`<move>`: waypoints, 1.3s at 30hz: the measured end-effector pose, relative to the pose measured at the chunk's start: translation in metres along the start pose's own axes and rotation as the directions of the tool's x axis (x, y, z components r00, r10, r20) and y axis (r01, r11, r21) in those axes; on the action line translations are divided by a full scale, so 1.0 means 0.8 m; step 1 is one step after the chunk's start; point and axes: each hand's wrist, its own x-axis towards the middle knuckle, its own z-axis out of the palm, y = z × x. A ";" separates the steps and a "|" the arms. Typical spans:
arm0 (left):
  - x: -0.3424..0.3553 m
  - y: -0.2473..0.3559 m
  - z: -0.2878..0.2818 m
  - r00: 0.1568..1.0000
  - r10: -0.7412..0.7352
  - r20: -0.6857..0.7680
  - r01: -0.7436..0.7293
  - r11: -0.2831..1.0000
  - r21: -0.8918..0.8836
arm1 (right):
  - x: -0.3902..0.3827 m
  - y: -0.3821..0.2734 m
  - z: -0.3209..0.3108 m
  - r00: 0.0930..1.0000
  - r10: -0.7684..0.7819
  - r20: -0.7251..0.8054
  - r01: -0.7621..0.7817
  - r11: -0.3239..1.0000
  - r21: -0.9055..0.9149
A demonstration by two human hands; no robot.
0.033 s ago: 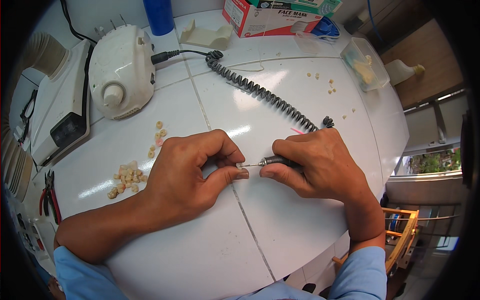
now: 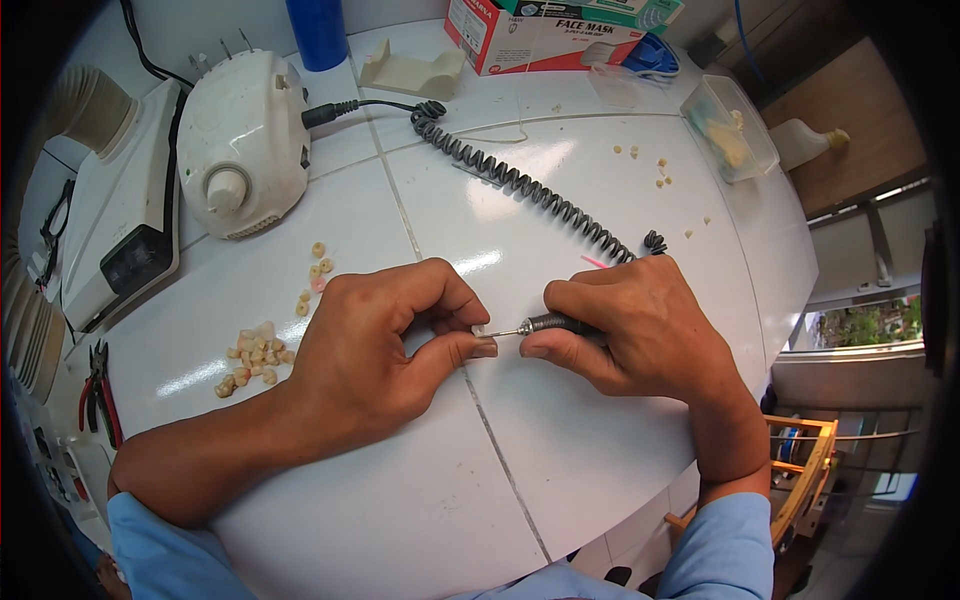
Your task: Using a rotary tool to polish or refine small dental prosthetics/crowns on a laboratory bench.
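Observation:
My left hand (image 2: 385,345) pinches a small whitish tooth crown (image 2: 479,331) between thumb and forefinger, just above the white table. Most of the crown is hidden by the fingertips. My right hand (image 2: 640,330) is closed around a dark rotary handpiece (image 2: 555,322), held nearly level and pointing left. Its thin metal bur (image 2: 500,331) reaches the crown at my left fingertips. Left of my left hand lies a pile of tooth-coloured crowns (image 2: 258,350). Several more crowns (image 2: 318,268) and a pink one (image 2: 318,285) lie beyond that wrist.
A coiled cord (image 2: 530,188) crosses the table from a white control unit (image 2: 240,140). Red-handled pliers (image 2: 98,392) lie far left. Small crumb-like pieces (image 2: 660,170) are scattered back right, near a clear plastic tub (image 2: 730,130). Mask boxes (image 2: 550,35) and a blue cylinder (image 2: 317,35) stand behind.

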 end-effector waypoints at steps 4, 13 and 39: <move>0.000 0.002 -0.001 1.000 -0.014 0.003 0.014 1.000 -0.001 | 0.000 0.001 0.007 0.998 0.025 -0.058 -0.024 1.000 0.017; 0.000 0.005 -0.003 1.000 -0.024 0.010 0.024 1.000 0.000 | 0.000 0.000 0.004 1.000 0.021 -0.013 -0.021 1.000 0.015; 0.001 0.006 -0.004 1.000 -0.021 0.009 0.021 0.999 0.033 | 0.000 0.002 0.005 1.000 0.012 -0.025 -0.011 1.000 0.016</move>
